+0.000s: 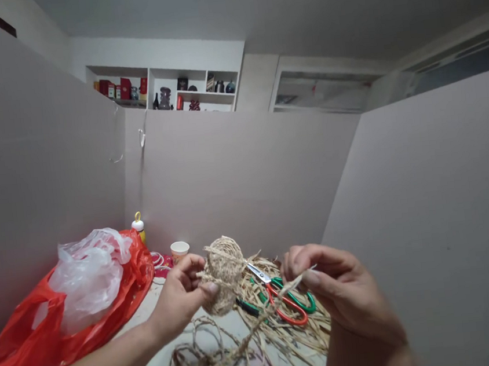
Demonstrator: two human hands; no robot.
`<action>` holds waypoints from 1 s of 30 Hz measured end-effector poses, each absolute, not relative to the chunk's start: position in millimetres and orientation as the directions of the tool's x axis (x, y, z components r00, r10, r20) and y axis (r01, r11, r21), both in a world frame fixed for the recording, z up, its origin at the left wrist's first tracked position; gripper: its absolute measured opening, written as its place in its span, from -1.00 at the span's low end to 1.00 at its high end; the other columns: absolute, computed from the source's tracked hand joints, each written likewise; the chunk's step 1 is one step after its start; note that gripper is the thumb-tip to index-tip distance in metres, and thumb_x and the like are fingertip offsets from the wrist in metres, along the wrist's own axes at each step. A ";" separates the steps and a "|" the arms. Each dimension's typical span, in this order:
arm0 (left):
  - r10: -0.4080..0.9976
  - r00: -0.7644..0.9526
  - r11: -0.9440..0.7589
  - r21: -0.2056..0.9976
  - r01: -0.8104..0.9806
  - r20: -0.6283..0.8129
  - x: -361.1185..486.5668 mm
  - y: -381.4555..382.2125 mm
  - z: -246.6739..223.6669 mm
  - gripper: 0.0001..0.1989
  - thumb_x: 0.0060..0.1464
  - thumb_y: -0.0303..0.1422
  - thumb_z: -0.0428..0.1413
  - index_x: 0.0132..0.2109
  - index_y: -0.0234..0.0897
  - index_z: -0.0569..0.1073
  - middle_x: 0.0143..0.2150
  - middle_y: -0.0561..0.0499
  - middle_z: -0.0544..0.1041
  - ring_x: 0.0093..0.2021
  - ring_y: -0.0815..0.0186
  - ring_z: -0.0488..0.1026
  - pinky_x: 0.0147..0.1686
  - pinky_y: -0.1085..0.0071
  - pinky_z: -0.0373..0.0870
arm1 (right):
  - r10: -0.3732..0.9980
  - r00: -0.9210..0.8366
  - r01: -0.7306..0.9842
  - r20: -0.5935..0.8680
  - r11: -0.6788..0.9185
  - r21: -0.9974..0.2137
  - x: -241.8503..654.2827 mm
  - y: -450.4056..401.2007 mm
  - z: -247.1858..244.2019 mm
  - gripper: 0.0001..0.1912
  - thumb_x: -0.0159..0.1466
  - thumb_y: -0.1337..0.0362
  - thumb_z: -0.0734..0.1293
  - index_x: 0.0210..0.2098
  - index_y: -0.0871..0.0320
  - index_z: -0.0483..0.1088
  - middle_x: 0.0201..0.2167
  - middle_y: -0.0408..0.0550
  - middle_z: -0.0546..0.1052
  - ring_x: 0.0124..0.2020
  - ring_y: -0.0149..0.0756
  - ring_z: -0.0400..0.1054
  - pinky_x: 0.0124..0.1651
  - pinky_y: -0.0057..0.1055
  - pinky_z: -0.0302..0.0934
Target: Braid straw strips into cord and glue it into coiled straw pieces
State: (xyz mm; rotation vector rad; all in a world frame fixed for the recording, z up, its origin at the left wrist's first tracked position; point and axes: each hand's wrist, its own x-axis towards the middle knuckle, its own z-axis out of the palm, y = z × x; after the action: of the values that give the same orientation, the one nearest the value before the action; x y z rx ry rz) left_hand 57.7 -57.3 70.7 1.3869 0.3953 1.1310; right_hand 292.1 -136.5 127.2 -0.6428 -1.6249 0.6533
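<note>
My left hand (190,288) grips a coiled piece of braided straw (225,255), round at the top and held upright above the table. Its fingers and thumb close on the left edge of the coil. Off to the right, my right hand (328,279) pinches the end of a straw braid (259,321), and a thin pale tip, perhaps a needle, sticks out by the thumb. That braid runs down to a loose heap of braid (202,365) on the table. Between the hands lie scissors with red handles (290,309), blades pointing up-left, and a green-handled pair (305,302).
Loose straw strips (304,331) spread over the right of the table. A red plastic bag (34,339) with a clear bag (92,274) on it lies at left. A paper cup (180,249) and a yellow-white bottle (138,226) stand behind. Grey partitions (234,172) enclose the table.
</note>
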 end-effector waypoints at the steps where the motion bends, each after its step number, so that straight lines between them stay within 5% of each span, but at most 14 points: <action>1: 0.798 0.482 -0.169 0.902 -0.396 0.362 56.8 -66.3 72.2 -0.64 -0.12 -0.30 0.28 -0.24 -0.25 0.27 -0.45 0.16 0.27 -0.53 0.53 0.18 -0.55 0.60 0.18 | 0.716 -0.174 0.054 0.676 0.693 -0.719 293.2 -136.8 125.7 -0.84 0.18 0.17 0.41 -0.42 0.13 0.48 -0.55 -0.12 0.38 -0.48 -0.34 0.23 -0.39 -0.36 0.18; 19: 0.691 0.610 -0.083 0.881 -0.466 0.388 47.9 -108.2 72.0 -0.62 -0.12 -0.23 0.31 -0.25 -0.26 0.29 -0.39 0.12 0.29 -0.48 0.54 0.15 -0.49 0.58 0.14 | 0.761 -0.307 0.086 0.572 0.621 -0.779 288.4 -141.2 123.8 -0.88 0.18 0.21 0.41 -0.38 0.15 0.50 -0.52 -0.06 0.46 -0.52 -0.37 0.29 -0.51 -0.45 0.17; 25: 0.671 0.657 0.005 0.884 -0.467 0.343 45.4 -111.8 72.0 -0.63 -0.09 -0.26 0.30 -0.26 -0.22 0.26 -0.47 0.19 0.24 -0.62 0.62 0.05 -0.62 0.63 0.04 | 0.765 -0.291 0.095 0.574 0.620 -0.779 284.3 -142.9 126.9 -0.85 0.16 0.19 0.43 -0.41 0.15 0.50 -0.55 -0.06 0.47 -0.54 -0.38 0.29 -0.53 -0.47 0.17; 30: 0.709 0.653 0.105 0.876 -0.471 0.266 45.7 -111.7 70.7 -0.65 -0.12 -0.25 0.30 -0.22 -0.24 0.35 -0.44 0.10 0.36 -0.54 0.51 0.26 -0.49 0.54 0.25 | 0.762 -0.289 0.118 0.579 0.629 -0.768 285.0 -141.7 126.8 -0.87 0.17 0.20 0.42 -0.39 0.14 0.50 -0.54 -0.08 0.47 -0.53 -0.39 0.29 -0.51 -0.47 0.17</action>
State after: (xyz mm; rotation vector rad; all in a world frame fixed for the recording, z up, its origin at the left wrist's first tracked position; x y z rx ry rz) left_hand 45.7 -111.7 70.7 1.1766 0.2449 0.8824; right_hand 285.0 -141.7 126.8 -0.7143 -1.7769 0.7481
